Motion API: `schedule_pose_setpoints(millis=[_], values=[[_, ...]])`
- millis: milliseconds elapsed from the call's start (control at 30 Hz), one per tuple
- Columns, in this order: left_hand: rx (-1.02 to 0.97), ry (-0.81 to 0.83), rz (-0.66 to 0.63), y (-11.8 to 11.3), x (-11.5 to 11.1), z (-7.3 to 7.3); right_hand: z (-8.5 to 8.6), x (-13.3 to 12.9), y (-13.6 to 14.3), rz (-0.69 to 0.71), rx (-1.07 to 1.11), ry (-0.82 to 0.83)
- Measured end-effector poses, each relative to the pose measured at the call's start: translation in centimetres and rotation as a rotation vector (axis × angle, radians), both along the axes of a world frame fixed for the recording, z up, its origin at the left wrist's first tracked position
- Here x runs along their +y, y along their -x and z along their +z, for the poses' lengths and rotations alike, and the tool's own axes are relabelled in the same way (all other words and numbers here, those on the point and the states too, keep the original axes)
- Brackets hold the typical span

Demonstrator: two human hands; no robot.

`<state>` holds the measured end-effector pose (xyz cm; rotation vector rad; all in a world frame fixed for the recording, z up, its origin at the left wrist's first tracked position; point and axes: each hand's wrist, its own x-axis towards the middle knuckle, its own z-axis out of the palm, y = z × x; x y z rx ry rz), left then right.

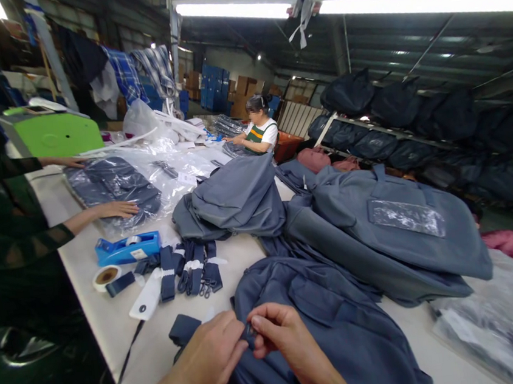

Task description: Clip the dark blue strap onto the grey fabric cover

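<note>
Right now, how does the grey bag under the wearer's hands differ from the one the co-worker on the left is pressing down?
The grey bag under the left hand and right hand lies bare and spread loosely on the table; the co-worker's bag is folded flat inside clear plastic. The first is pinched at a small part between both hands; the second has one palm resting on it. Both are the same grey-blue fabric.

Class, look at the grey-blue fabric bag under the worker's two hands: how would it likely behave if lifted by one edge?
The grey-blue bag would probably flop and drape, since it lies creased and flat on the table. It likely bends easily: the left hand and right hand pinch a small part with fingertips alone. It seems unlikely to roll or slide.
</note>
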<state>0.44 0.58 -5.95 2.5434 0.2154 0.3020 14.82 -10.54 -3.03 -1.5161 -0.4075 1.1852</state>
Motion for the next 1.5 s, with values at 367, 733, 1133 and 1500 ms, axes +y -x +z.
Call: schedule_pose_setpoints(millis=[367, 733, 1133, 1500], values=[[-0.175, 0.132, 0.136, 0.5, -0.4, -1.3, -0.4, -0.1, 0.7, 0.104, 0.006, -0.098], [-0.171, 0.158, 0.322, 2.6, 3.6, 0.9, 0.5, -1.8, 2.0, 0.457, -0.581, 0.120], [-0.065, -0.105, 0.475, 6.9, 7.4, -3.4, 0.0, 1.0, 5.6, 0.927, -0.884, 0.351], [0.198, 0.006, 0.641, 10.4, 7.1, -7.6, -5.0, 11.4, 7.0, 1.220, -1.145, 0.333]])
